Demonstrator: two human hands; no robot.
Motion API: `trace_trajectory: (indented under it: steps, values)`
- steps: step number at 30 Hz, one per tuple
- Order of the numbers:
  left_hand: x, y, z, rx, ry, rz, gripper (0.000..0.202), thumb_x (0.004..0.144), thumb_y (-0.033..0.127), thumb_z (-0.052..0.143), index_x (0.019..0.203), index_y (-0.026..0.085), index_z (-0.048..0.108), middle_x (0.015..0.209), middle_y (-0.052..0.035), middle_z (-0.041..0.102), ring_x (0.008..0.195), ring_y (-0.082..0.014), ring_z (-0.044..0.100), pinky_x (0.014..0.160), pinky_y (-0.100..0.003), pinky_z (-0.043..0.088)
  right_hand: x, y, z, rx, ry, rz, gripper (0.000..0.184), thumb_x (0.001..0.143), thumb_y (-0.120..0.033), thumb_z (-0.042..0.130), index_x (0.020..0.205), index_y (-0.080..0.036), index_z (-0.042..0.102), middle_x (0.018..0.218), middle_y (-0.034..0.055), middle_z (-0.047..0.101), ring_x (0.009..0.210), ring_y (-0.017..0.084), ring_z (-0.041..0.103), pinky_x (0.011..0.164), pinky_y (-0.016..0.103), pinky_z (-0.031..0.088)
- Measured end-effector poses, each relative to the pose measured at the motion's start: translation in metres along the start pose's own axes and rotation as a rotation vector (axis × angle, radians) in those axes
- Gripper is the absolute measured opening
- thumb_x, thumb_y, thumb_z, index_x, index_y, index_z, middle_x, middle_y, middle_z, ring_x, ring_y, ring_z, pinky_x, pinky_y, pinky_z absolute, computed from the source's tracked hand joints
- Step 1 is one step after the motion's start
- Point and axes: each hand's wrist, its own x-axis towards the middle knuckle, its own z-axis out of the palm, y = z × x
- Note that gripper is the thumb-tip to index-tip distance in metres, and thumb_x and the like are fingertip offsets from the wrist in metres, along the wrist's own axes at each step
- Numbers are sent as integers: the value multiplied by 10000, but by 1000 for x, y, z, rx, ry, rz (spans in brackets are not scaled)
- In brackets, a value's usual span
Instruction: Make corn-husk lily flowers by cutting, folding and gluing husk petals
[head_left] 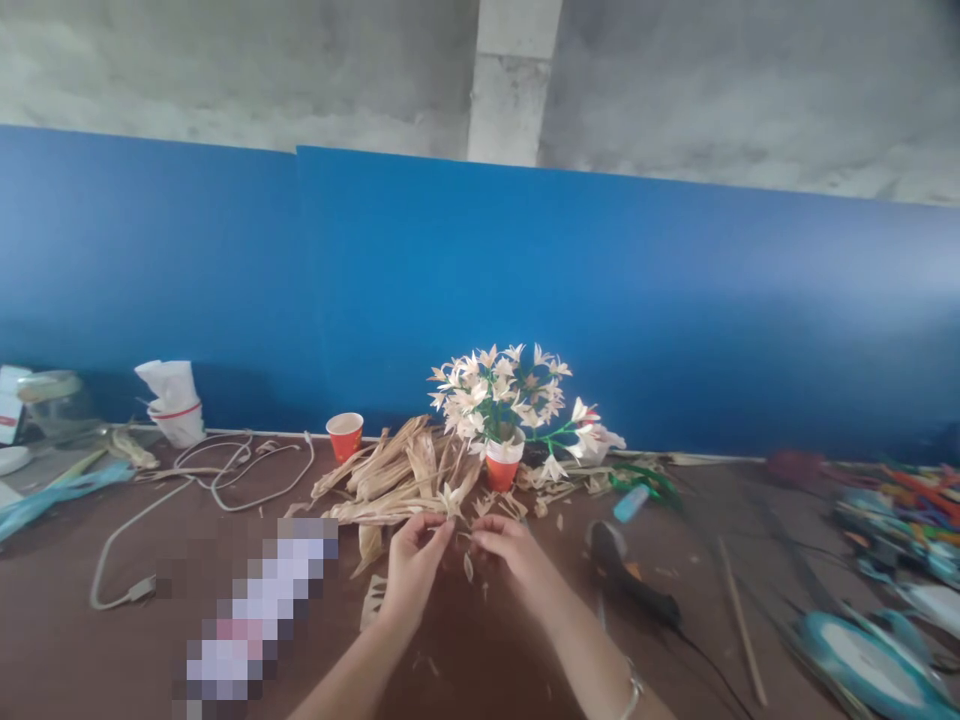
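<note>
My left hand (414,568) pinches a small cream flower (451,498) between thumb and fingertips; its pointed petals spread upward and look made of dried husk. Close beside it on the right, my right hand (511,552) has its thumb and fingers pressed together. A thin pale sliver seems to lie at those fingertips, too small to name. Just beyond both hands is a pile of dried corn husks (409,465). Behind them an orange and white paper cup (502,468) holds a bunch of similar cream flowers (487,390) on green stems.
An empty-looking orange paper cup (345,438) stands left of the husks. A white cable (217,475) loops at left. On the right lie a black glue gun (634,580), a wooden stick (741,620) and a blue ribbon spool (870,660). A blue partition (600,300) borders the table.
</note>
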Motion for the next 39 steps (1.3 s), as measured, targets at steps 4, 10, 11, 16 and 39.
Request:
trace_trajectory:
  steps: [4, 10, 11, 16, 39]
  values:
    - [-2, 1, 1, 46, -45, 20, 250, 689, 388, 649, 713, 145, 592, 582, 19, 566, 479, -98, 490, 425, -186, 377, 1, 4, -1, 223, -68, 92, 196, 561, -200, 717, 702, -148, 590, 552, -29, 583, 473, 56, 475, 479, 176, 301]
    - [-2, 1, 1, 78, -65, 74, 216, 729, 366, 607, 720, 153, 572, 583, 12, 563, 510, -117, 504, 493, -215, 413, 1, 7, 3, 230, -93, 105, 190, 569, -211, 724, 704, -131, 616, 543, -31, 564, 471, 53, 472, 473, 169, 317]
    - [-2, 1, 1, 84, -58, 85, 212, 729, 363, 607, 716, 155, 571, 580, 12, 561, 515, -120, 507, 500, -217, 414, 0, 6, 4, 198, -95, 87, 190, 583, -228, 718, 713, -130, 621, 550, -31, 565, 472, 55, 473, 473, 172, 321]
    - [-2, 1, 1, 86, -20, 88, 211, 705, 368, 623, 689, 163, 575, 576, 13, 566, 518, -129, 516, 495, -219, 405, 1, 6, 8, -126, 24, -40, 198, 593, -297, 698, 664, -133, 614, 540, -31, 574, 472, 78, 489, 467, 195, 330]
    - [-5, 8, 2, 113, -43, 119, 179, 702, 349, 621, 687, 172, 595, 606, -1, 604, 554, -151, 541, 548, -238, 417, 3, 5, 8, -284, 52, -157, 182, 665, -336, 606, 687, -156, 601, 533, -35, 549, 464, 85, 458, 442, 195, 296]
